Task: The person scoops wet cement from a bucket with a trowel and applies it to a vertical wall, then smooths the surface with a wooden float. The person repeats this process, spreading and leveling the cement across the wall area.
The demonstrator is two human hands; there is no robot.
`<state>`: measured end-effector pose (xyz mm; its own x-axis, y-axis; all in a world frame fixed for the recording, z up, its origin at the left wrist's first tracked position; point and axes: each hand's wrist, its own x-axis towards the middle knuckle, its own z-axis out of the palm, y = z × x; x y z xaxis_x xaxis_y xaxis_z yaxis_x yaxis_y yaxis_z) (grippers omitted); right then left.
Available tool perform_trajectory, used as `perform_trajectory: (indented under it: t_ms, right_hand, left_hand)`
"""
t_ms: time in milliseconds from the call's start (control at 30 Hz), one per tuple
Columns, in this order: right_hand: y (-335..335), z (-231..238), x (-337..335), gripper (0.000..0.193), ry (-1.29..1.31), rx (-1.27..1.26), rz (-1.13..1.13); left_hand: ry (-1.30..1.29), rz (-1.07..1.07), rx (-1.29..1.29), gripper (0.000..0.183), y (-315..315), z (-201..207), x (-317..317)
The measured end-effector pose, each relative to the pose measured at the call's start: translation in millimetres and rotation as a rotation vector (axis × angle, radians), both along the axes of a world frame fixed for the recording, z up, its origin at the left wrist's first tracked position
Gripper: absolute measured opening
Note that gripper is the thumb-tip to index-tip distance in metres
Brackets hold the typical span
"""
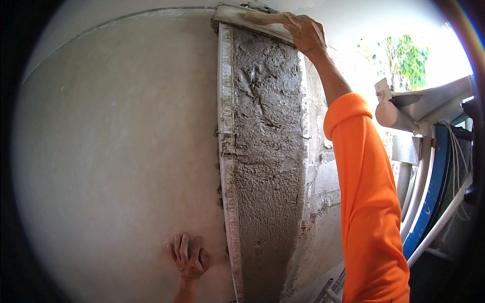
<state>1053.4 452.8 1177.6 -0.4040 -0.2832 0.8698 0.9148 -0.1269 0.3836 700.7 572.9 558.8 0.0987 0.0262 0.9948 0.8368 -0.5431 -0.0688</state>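
At the top of a wet mortar strip (pixel 268 136), my right hand (pixel 307 34) is closed round the wooden handle of a plastering float (pixel 233 15). The float's long flat board lies crosswise over the strip's upper end, close under the ceiling. Rough, dark grey mortar fills the strip between a pale left edge batten (pixel 228 182) and a pale right edge batten (pixel 304 101). Low on the smooth wall (pixel 116 141), left of the strip, my left hand (pixel 189 257) rests with its fingers spread and holds nothing.
Right of the strip runs a rough, unevenly coated wall (pixel 323 187). Farther right stand metal pipes (pixel 401 116), a blue post (pixel 429 187) and a slanting pale pole (pixel 439 222). Green leaves (pixel 404 58) show outside at the upper right.
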Motion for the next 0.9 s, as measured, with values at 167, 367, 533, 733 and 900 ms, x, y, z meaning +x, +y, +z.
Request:
perform_trajectory:
  t_ms: [167,367,533,733,900]
  right_hand:
    - [-18.8,-29.1,7.5,0.037,0.095,0.093,0.146]
    - [-48.5,-116.0,-12.7,0.035,0.459,0.128,0.146]
    - [-71.3,-179.6,-43.9,0.044,0.971,-0.175,0.717]
    - [-50.9,-177.2,-116.2,0.037,0.943,-0.234,1.587]
    - [-13.5,-152.6,-177.8,0.034,0.722,-0.110,1.843]
  left_hand:
    - [-0.006,0.028,-0.007,0.040,-1.8,1.1,0.0]
    - [-0.012,0.032,0.019,0.039,-3.5,2.6,0.4]
    - [-0.025,0.011,0.003,0.038,-1.8,2.0,2.5]
    - [0.008,0.027,-0.002,0.041,-1.7,2.8,-0.6]
    - [0.053,0.010,0.020,0.044,1.3,0.4,-4.5]
